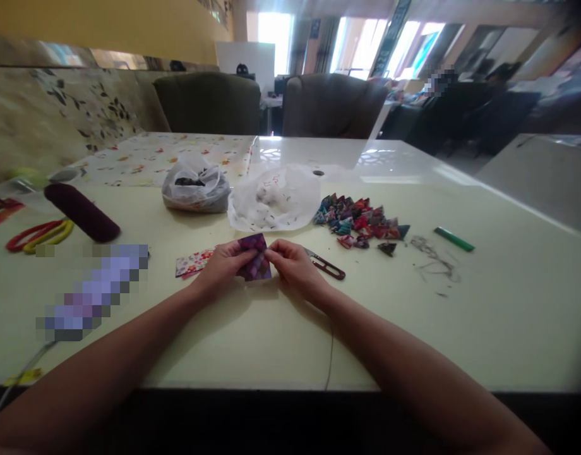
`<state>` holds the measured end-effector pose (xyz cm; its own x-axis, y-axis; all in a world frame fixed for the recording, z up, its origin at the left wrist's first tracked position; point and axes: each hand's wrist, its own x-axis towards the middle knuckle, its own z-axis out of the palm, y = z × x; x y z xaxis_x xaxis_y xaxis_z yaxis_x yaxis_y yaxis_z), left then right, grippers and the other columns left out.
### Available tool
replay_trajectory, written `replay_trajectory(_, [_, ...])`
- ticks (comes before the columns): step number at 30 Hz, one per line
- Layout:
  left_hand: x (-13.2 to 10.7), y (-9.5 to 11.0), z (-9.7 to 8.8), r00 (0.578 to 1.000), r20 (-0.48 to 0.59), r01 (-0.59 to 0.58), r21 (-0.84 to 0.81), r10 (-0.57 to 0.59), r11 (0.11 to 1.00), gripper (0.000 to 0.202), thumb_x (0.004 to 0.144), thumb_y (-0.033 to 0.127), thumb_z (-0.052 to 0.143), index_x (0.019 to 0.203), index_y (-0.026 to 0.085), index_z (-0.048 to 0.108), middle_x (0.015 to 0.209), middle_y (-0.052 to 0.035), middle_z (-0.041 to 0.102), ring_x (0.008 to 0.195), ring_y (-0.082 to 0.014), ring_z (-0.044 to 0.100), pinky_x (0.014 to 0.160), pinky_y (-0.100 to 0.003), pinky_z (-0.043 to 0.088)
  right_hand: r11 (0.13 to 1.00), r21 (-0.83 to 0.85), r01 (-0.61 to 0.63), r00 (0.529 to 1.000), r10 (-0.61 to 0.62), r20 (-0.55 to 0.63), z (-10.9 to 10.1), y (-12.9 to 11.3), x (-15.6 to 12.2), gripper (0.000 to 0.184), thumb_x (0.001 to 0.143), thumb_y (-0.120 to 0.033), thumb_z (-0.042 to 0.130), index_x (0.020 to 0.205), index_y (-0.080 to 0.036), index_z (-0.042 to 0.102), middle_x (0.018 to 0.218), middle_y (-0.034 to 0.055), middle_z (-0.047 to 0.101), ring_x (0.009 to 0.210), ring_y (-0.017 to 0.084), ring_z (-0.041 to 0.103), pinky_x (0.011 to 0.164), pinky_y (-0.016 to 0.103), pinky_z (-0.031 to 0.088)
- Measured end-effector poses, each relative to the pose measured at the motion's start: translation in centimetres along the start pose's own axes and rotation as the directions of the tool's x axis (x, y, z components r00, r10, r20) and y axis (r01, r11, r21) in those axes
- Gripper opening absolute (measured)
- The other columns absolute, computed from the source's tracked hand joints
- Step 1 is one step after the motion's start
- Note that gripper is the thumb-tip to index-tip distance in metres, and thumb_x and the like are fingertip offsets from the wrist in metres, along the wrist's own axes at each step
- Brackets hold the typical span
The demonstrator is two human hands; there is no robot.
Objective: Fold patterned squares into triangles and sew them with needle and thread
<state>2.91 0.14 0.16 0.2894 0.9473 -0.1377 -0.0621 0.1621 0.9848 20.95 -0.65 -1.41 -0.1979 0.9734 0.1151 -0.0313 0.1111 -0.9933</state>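
Observation:
A small purple patterned fabric piece (255, 258) is held up over the table between my two hands. My left hand (228, 260) grips its left side, with the thumb across the front. At its right edge my right hand (290, 262) pinches with thumb and fingertips; whether a needle is in that pinch is too small to see. A thin thread (331, 354) runs down from below my right wrist to the table's front edge. Flowered fabric pieces (189, 264) lie behind my left hand. Thread snips (331, 265) rest just beyond my right hand.
Two white plastic bags, one with dark contents (196, 189) and one with white stuffing (276, 199), stand behind my hands. To their right lie a heap of folded fabric pieces (361, 218), thread scraps (435, 262) and a green cutter (454, 239). Scissors (39, 237) and a dark roll (82, 212) lie left.

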Motion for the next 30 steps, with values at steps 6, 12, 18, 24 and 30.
replay_trajectory(6, [0.4,0.5,-0.7,0.996,-0.082,0.025,-0.133,-0.036,0.991,0.025,0.076,0.033,0.078,0.092,0.016,0.074,0.084,-0.0063,0.075,0.069,-0.0157,0.067,0.064,-0.027,0.053,0.927,-0.315,0.205,0.975,-0.222,-0.02,-0.6,-0.7,-0.3,0.02,0.086,-0.027,0.063,0.105,-0.02,0.064,0.058,-0.0093,0.034,0.054,0.01,0.033,0.058,0.024,0.028])
replay_trajectory(12, [0.1,0.4,-0.5,0.996,-0.02,0.079,-0.123,-0.082,0.989,0.024,0.076,0.033,0.08,0.092,0.016,0.074,0.082,-0.0053,0.074,0.068,-0.0148,0.067,0.061,-0.025,0.053,0.837,-0.461,0.296,0.955,-0.254,0.152,-0.2,-1.1,-0.9,0.015,0.089,-0.024,0.059,0.097,-0.02,0.072,0.068,-0.0021,0.062,0.061,0.012,0.05,0.064,0.025,0.036])
replay_trajectory(18, [-0.2,0.2,-0.2,0.997,-0.01,0.08,-0.106,-0.082,0.991,0.029,0.08,0.037,0.077,0.103,0.019,0.079,0.105,-0.0105,0.077,0.087,-0.0202,0.073,0.068,-0.028,0.058,0.889,-0.408,0.21,0.976,-0.218,0.028,-0.2,-1.1,-0.6,0.019,0.088,-0.032,0.061,0.075,-0.018,0.065,0.066,-0.0013,0.059,0.063,0.012,0.048,0.064,0.025,0.035])
replay_trajectory(24, [-0.1,-0.3,-0.1,0.996,0.068,0.063,-0.051,-0.059,0.997,0.03,0.078,0.038,0.076,0.101,0.019,0.078,0.106,-0.0111,0.078,0.093,-0.0243,0.074,0.073,-0.031,0.06,0.928,-0.337,0.158,0.98,-0.189,-0.061,-0.2,-0.7,-0.3,0.026,0.086,-0.036,0.06,0.068,-0.018,0.055,0.063,-0.0017,0.052,0.062,0.012,0.043,0.061,0.026,0.033])
replay_trajectory(30, [-0.1,-0.4,-0.1,0.996,0.09,0.023,0.0,-0.023,1.0,0.031,0.079,0.041,0.075,0.102,0.02,0.079,0.104,-0.0096,0.078,0.09,-0.0231,0.075,0.075,-0.032,0.06,0.943,-0.306,0.134,0.977,-0.176,-0.117,-0.2,-0.6,-0.2,0.025,0.084,-0.035,0.06,0.067,-0.019,0.053,0.063,-0.0019,0.05,0.061,0.012,0.043,0.06,0.027,0.033])
